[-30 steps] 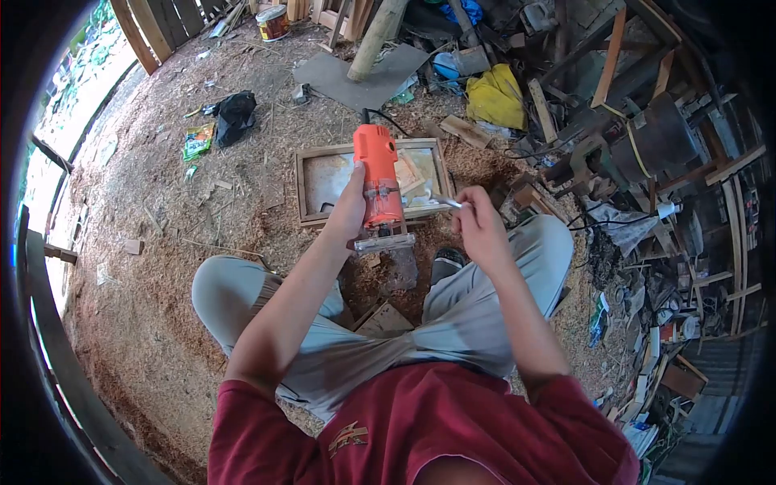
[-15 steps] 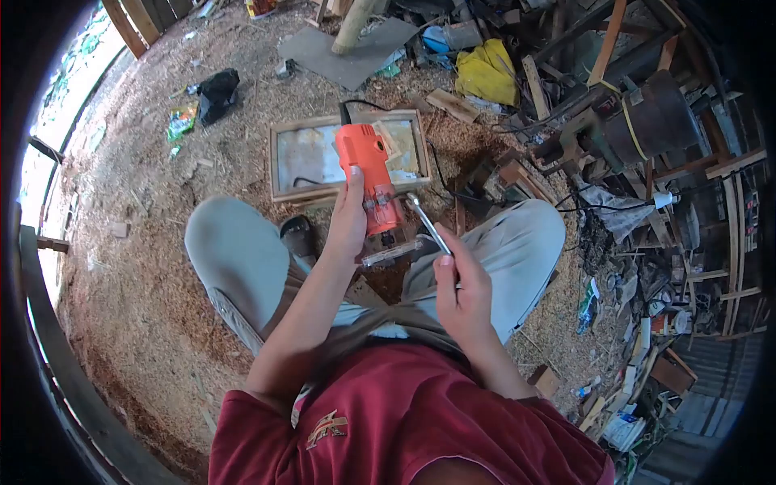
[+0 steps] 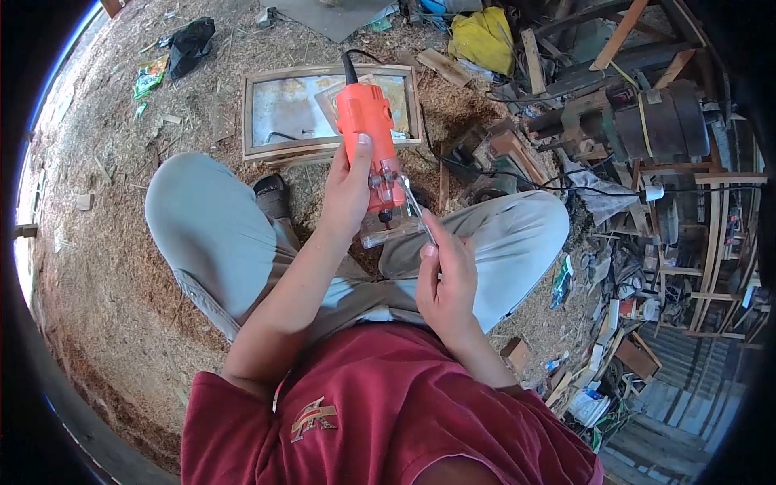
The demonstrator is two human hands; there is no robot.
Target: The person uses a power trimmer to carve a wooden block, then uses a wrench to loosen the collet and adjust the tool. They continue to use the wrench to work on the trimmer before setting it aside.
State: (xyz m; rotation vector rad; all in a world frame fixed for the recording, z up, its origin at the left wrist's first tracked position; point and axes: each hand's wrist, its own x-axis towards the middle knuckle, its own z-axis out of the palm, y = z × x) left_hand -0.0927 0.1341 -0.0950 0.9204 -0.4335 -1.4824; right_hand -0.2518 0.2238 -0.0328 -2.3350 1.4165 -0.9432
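Note:
My left hand [image 3: 347,194] grips an orange trim router [image 3: 369,133] upright between my knees, its clear base [image 3: 390,230] pointing down toward my lap. A black cord leaves the router's top. My right hand [image 3: 444,279] holds a thin metal wrench [image 3: 415,206] whose tip reaches the router's collet area just above the base. I sit on the sawdust floor in grey trousers and a red shirt.
A wooden frame with a glass pane [image 3: 323,109] lies on the sawdust beyond the router. A yellow cloth [image 3: 485,36], timber offcuts and a machine [image 3: 647,121] crowd the right side. A black bag [image 3: 190,40] lies at upper left. Open sawdust floor spreads to the left.
Both hands have drawn in closer to my body. The right hand has swung the wrench from out to the side up against the router's lower end.

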